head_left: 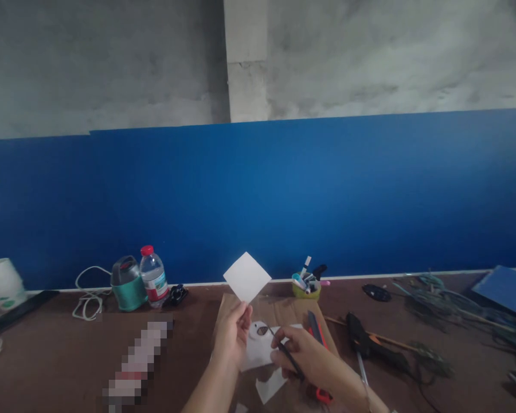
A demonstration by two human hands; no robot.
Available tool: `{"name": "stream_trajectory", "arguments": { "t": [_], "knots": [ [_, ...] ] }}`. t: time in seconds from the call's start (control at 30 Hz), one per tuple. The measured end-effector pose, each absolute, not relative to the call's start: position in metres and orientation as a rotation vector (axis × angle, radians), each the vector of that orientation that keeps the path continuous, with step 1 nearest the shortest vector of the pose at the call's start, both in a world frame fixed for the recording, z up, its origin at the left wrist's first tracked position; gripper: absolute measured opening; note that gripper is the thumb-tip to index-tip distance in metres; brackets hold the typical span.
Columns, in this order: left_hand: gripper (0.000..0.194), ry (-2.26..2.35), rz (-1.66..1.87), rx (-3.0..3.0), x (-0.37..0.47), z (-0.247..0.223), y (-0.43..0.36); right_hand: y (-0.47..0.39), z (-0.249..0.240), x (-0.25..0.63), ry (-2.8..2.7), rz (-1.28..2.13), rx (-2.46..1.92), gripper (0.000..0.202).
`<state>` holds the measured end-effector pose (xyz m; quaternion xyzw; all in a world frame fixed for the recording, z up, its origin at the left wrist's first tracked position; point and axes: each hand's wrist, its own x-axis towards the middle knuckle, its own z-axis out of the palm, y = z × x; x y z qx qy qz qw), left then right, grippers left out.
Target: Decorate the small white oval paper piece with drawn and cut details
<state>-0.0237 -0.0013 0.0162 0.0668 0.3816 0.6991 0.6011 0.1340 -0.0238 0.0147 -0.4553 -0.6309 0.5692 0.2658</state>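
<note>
My left hand is closed on the lower corner of a white square of paper, held up like a diamond. In my right hand is a slim dark tool, its thin end pointing up and left; its exact kind cannot be made out. Between and below the hands, a white sheet with a round shape and a dark hole near its top lies on brown cardboard. A torn-looking white paper scrap rests nearer me. Just beyond my right hand lies a red and dark utility knife.
A yellow-green pen holder stands behind the cardboard. To the right are a black glue gun and tangled greenery. A red-capped bottle, a teal container and a white cable stand left. A blue-painted wall closes the back.
</note>
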Motion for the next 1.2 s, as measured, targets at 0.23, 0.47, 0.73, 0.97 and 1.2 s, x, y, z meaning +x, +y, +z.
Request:
{"name": "stream_trajectory", "arguments": {
  "t": [0.23,0.47,0.73,0.97,1.2],
  "knots": [
    [0.011,0.906,1.505,0.264,-0.013,0.017,-0.01,-0.026,0.02,0.128,-1.702,1.448,-1.213,0.028],
    [0.01,0.853,1.423,0.339,-0.007,0.016,-0.018,-0.024,0.012,0.121,-1.644,1.426,-1.127,0.036],
    [0.013,0.777,1.395,0.37,-0.005,0.015,-0.02,-0.027,0.013,0.116,-1.615,1.42,-1.084,0.043],
    [0.013,0.839,1.453,0.311,-0.007,0.021,-0.019,-0.024,0.016,0.125,-1.621,1.478,-1.024,0.04],
    [0.012,0.822,1.457,0.347,-0.007,0.026,-0.022,-0.024,0.014,0.127,-1.592,1.509,-0.953,0.039]
  ]
}}
